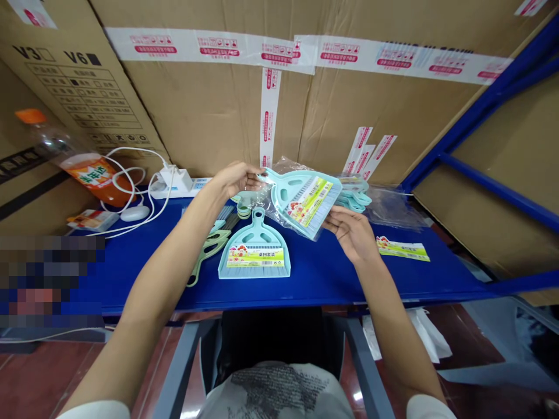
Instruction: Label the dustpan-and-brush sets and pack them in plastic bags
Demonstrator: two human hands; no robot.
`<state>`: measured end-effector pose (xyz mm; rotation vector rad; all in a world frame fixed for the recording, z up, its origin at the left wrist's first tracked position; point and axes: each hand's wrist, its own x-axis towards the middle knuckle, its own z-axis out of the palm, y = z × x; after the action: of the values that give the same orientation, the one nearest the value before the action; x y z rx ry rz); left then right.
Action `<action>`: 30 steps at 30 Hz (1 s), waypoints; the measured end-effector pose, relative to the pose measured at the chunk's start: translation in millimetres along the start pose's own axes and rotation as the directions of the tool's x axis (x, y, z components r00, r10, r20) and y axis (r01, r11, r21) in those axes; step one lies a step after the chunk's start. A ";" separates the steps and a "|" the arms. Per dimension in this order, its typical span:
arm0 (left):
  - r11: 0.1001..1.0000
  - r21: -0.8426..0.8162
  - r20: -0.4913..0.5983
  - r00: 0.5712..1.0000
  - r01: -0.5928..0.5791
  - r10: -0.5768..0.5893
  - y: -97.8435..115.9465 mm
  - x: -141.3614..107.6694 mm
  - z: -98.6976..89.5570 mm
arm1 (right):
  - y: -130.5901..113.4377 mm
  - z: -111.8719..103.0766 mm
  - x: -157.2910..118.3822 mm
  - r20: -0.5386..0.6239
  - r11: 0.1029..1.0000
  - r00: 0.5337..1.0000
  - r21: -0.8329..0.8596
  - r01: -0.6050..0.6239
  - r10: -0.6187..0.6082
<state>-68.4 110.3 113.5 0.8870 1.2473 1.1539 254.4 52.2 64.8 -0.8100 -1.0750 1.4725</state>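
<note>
Raised above the blue table is a light-blue dustpan and brush set (301, 201) with a yellow-green label, tilted. My left hand (240, 177) pinches its handle end, and my right hand (351, 230) grips its lower right corner. A second light-blue set (255, 250) with the same kind of label lies flat on the table in front of me. Left of it are green and blue brushes (212, 244), partly hidden by my left forearm. Behind the held set, more light-blue pieces (356, 195) are stacked near clear plastic bags (393, 206).
A loose label (404, 249) lies on the blue table (327, 279) at the right. At the left stand an orange drink bottle (94, 171), a power strip (174, 186) with white cables, and a small box (92, 221). Cardboard (209, 110) rises behind; a blue frame (471, 105) slopes at the right.
</note>
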 end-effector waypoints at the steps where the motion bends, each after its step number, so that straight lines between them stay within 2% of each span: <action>1: 1.000 0.004 -0.006 1.000 -0.008 0.008 1.7 -1.0 -1.6 | -0.6 0.0 -1.0 -0.012 1.000 1.000 0.008 0.004 -0.004; 13: 1.000 -0.012 -0.034 0.999 -0.014 0.014 12.2 -5.4 -14.7 | -13.0 -4.6 -21.6 -0.007 0.997 0.999 -0.056 0.048 -0.049; 18: 0.999 -0.042 -0.052 0.999 -0.015 0.013 13.0 -6.7 -13.1 | -6.3 -6.5 -20.6 -0.034 0.998 0.998 0.017 0.058 -0.058; 21: 0.997 -0.081 -0.073 0.997 -0.014 0.008 14.1 -5.7 -16.3 | 4.0 -6.1 -19.5 -0.070 0.997 0.998 0.077 0.011 -0.005; 23: 0.993 -0.119 -0.083 0.996 -0.022 0.013 14.6 -4.6 -19.3 | 9.3 -2.9 -19.8 -0.021 0.996 0.998 0.068 -0.064 0.065; 25: 0.985 -0.165 -0.092 0.995 -0.051 0.037 14.8 -4.0 -20.3 | 10.2 4.2 -20.1 0.081 0.992 0.990 0.022 -0.121 0.118; 28: 0.967 -0.223 -0.104 0.989 -0.126 0.104 14.3 -6.2 -14.9 | 3.4 22.8 -15.2 0.238 0.992 0.963 -0.016 -0.123 0.123; 30: 0.955 -0.239 -0.109 0.982 -0.174 0.151 13.9 -9.7 -6.9 | -2.3 37.4 -5.1 0.296 0.995 0.951 0.015 -0.098 0.090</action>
<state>-76.9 103.5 128.2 0.7668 1.0870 1.4605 222.0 40.1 80.0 -0.6397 -1.2464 1.7249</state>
